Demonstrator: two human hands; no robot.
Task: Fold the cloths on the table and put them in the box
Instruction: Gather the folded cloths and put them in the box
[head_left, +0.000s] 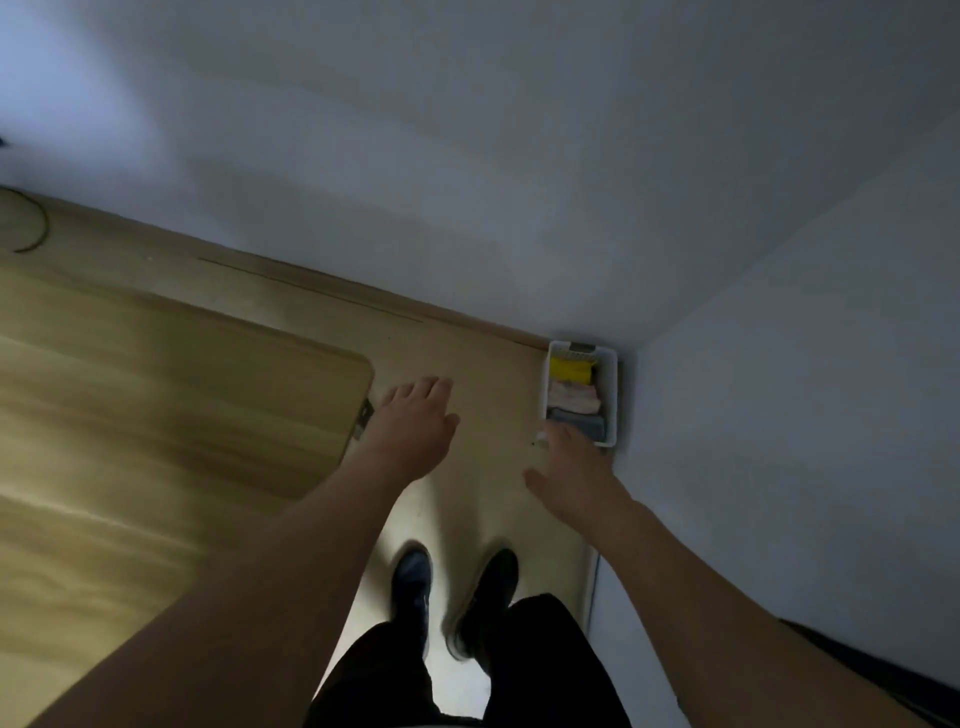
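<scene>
**Both hands empty above the floor, folded cloths in the box**

Down at the far left, a dark cable (32, 228) curves across the wooden floor (467, 374) near the foot of the white wall (467, 156). Next comes the light wooden table (171, 395), filling the left part of the view, its rounded corner ending close to the left hand (413, 428). That hand is stretched forward, palm down, with the fingers straight and close together, and it holds nothing. Below and between the two forearms stand the person's dark shoes (454, 587) and dark trousers (467, 670).

Further right, the right hand (574, 475) reaches toward the room's corner with its fingers spread and loose; it too has hold of nothing. Its fingertips lie over the near edge of the white box (613, 395) in this view, though whether they touch it cannot be told. The box sits on the floor in the corner against the walls. Inside it lie three folded cloths in a row: a yellow cloth (570, 368) farthest away, a pink cloth (574, 397) in the middle, and a blue-grey cloth (582, 423) nearest the hand.
</scene>
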